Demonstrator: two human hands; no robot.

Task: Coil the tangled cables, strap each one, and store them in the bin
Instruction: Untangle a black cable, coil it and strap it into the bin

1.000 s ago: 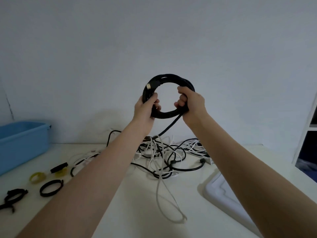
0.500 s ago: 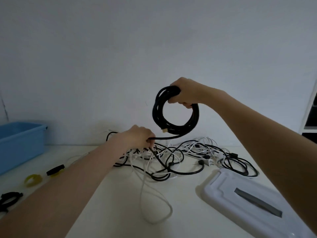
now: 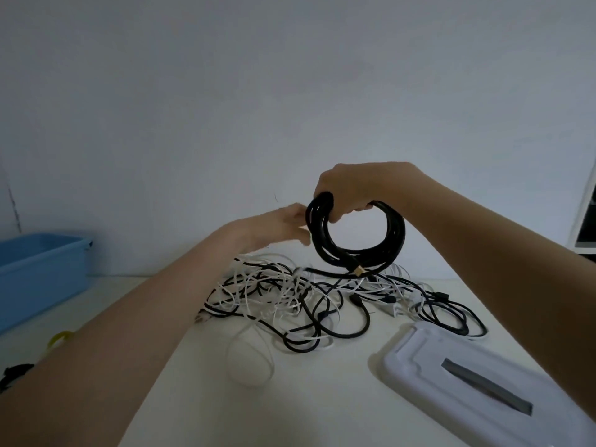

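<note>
Right hand (image 3: 358,188) grips top of black cable coil (image 3: 356,243), held upright above the tangled pile of black and white cables (image 3: 309,301) on the white table (image 3: 322,398). Left hand (image 3: 277,225) blurred just left of the coil, fingers look loose; cannot tell if touching. Blue bin (image 3: 38,275) far left, white lid (image 3: 483,388) lower right.
</note>
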